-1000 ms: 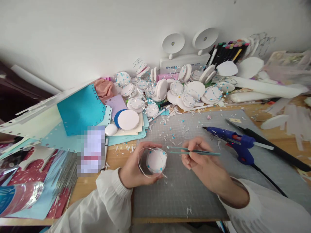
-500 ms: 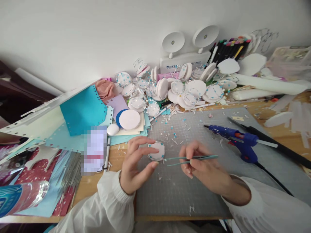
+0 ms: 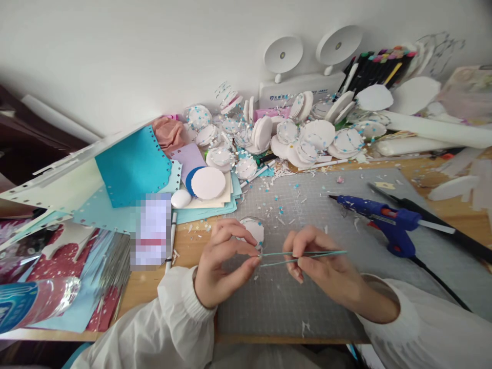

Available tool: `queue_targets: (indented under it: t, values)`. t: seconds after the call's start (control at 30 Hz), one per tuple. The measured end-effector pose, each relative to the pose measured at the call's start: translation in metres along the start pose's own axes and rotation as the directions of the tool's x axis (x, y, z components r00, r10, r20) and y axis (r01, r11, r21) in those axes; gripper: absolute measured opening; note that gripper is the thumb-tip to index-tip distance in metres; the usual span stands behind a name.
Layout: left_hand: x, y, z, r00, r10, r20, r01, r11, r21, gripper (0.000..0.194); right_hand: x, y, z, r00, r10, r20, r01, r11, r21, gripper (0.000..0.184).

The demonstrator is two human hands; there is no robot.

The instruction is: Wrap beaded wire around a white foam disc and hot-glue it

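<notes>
In my right hand (image 3: 325, 264), a pair of pale green tweezers (image 3: 335, 252) points left, its two tips apart. The thumb and index finger of my left hand (image 3: 225, 264) come together at the tips of those tweezers. Whatever sits in that pinch is too small to make out. Just behind my left fingers, a small white disc (image 3: 255, 229) with blue dots round its rim lies on the grey cutting mat (image 3: 277, 312), partly covered by the fingers.
A blue glue gun (image 3: 384, 218) with its cable lies at the right, near a black-handled knife (image 3: 442, 220). Decorated white discs (image 3: 261, 133) pile up along the wall before a white lamp (image 3: 303, 89). Coloured sheets (image 3: 132, 166) and a bottle (image 3: 46, 302) stand left.
My left thumb and index finger have closed from a wide gap and moved right to the tweezers' tips. The right hand still holds the tweezers. The whole view has shifted slightly.
</notes>
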State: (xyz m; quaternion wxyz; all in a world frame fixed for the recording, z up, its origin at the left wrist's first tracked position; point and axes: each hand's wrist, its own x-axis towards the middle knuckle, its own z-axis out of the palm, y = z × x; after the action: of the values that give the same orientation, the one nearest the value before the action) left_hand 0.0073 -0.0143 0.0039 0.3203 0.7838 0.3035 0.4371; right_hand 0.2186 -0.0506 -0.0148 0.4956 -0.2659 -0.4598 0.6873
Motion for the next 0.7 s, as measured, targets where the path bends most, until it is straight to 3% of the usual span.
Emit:
queue_targets:
  t: [0.4, 0.7]
  values:
    - [0.001, 0.002, -0.003, 0.996, 0.071, 0.044, -0.071, 0.997, -0.019, 0.005, -0.005, -0.010, 0.000, 0.996, -0.084, -0.011, 0.079, 0.968, -0.237, 0.004]
    - [0.004, 0.007, -0.004, 0.989, 0.124, 0.083, -0.122, 0.992, -0.029, 0.003, -0.007, -0.010, -0.003, 1.000, -0.022, -0.011, 0.019, 0.983, -0.185, 0.010]
